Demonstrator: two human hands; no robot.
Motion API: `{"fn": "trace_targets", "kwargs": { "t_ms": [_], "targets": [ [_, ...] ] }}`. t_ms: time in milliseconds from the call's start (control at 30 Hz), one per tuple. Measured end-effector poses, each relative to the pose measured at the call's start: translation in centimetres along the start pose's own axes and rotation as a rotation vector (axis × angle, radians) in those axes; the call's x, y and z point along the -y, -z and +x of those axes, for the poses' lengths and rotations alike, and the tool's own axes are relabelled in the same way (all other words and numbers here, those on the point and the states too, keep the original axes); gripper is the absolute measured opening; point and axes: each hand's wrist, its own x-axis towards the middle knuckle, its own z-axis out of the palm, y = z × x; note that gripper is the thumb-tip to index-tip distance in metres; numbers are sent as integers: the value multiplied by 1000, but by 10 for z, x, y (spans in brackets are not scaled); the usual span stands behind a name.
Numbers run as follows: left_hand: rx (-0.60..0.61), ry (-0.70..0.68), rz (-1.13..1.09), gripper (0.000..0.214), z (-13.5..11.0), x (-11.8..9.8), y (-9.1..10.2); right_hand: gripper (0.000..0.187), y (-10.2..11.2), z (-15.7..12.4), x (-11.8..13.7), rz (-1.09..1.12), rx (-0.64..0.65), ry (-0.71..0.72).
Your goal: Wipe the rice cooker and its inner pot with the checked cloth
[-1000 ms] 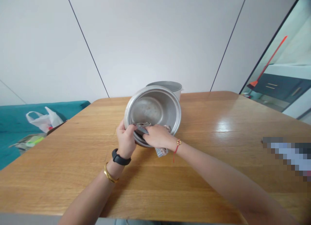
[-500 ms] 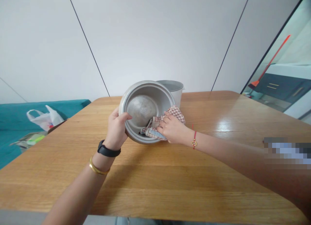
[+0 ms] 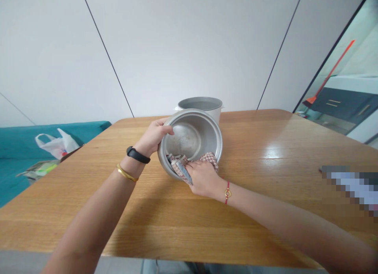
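A round grey metal pot (image 3: pixel 186 138), looking like a rice cooker's inner pot, is tilted with its opening towards me above the table. My left hand (image 3: pixel 156 135) grips its rim on the left, thumb inside and the other fingers hidden behind. Bunched under my right hand (image 3: pixel 203 177) is a red-and-white checked cloth (image 3: pixel 178 165) with a pale blue patch. That hand is closed on the cloth and presses it against the lower inner wall of the pot. Behind the pot stands a white rice cooker body (image 3: pixel 203 103), its top uncovered, partly hidden by the pot.
The wooden table (image 3: pixel 265 211) reaches back to a white panelled wall (image 3: pixel 191 41). On a teal sofa (image 3: pixel 88 128) at the left lies a white plastic bag (image 3: pixel 57 146). A pixelated patch (image 3: pixel 351 185) covers something at the right. An orange broom (image 3: pixel 330 75) leans beyond the doorway.
The pot has moved right and slightly down with my left hand, uncovering more of the cooker body. My right hand and the cloth have shifted down along the pot's lower wall.
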Motion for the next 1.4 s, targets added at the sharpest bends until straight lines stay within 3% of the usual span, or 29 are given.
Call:
{"fn": "trace_targets", "kwargs": {
  "t_ms": [167,267,333,433,533,633,733,867,967,1033,1133,1267,1400],
  "targets": [
    [26,93,23,26,21,1,7,32,3,3,9,16,33,-63],
    [29,44,-24,43,21,4,11,30,8,5,9,3,50,-73],
    [-114,-95,-31,55,7,15,10,29,12,6,8,-10,49,-88],
    [-429,-273,22,64,-28,47,-2,30,16,10,8,-10,21,-120],
    [-487,-125,-136,40,-56,81,-19,32,14,15,7,14,33,-88],
    [-548,-173,-203,36,-61,93,-27,34,12,19,-4,-11,108,-58],
    [-474,-168,-148,42,-50,82,-19,41,16,19,-26,-140,192,-34],
    [-221,-12,-141,48,-30,49,7,54,30,17,-51,-372,273,48],
    [-73,90,-119,49,-17,32,21,55,39,16,-52,-435,345,108],
    [-118,68,-157,47,-19,35,20,45,43,17,-44,-386,342,128],
    [-305,-63,-276,49,-42,59,0,29,48,16,-23,-234,314,68],
    [-332,93,-448,38,-78,94,-30,30,46,15,5,-70,278,-6],
    [-451,54,-465,40,-83,85,-30,37,42,11,2,-80,280,-33]
  ]
}}
